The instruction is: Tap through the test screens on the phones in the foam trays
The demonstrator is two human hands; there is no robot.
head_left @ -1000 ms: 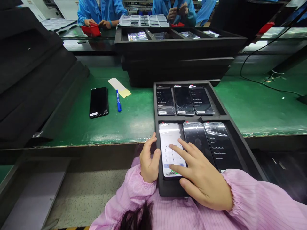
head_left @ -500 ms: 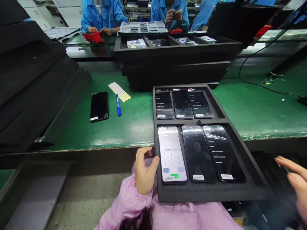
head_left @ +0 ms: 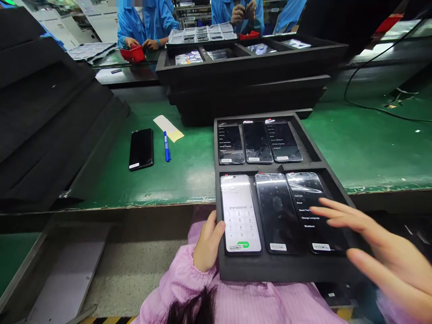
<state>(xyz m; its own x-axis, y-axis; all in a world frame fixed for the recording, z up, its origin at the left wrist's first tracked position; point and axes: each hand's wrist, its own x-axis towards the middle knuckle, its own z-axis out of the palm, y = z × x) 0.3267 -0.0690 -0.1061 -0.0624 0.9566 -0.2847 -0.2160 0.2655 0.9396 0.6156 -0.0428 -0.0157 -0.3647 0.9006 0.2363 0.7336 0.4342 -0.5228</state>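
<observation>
Half a second back the right hand (head_left: 381, 252) was only fingertips at the right edge of the view; it has since swung in over the near right corner of the tray (head_left: 286, 270), fingers spread flat and holding nothing, the tips hovering over the rightmost phone (head_left: 312, 202) of the near row — whether they touch the glass I cannot tell. The left hand (head_left: 207, 245) has stayed on the tray's left wall, loosely curled, thumb over the rim beside the lit phone (head_left: 240, 213).

That phone lies flat in the near left slot of the tray, a slim rounded rectangle with a glossy white screen showing a dial pad and a green button, and a small barcode sticker at its near end. The middle phone (head_left: 278, 211) beside it is dark and shiny; the rightmost shows a black menu of white text. The tray is matte black foam, split into two compartments — the far one holds three more dark phones (head_left: 258, 141).

Left of it on the green mat (head_left: 189, 171) lie a single black phone (head_left: 141, 149), a blue pen (head_left: 166, 146) and a pale yellow paper slip (head_left: 168, 128). Stacked black trays (head_left: 249, 85) stand farther off.
</observation>
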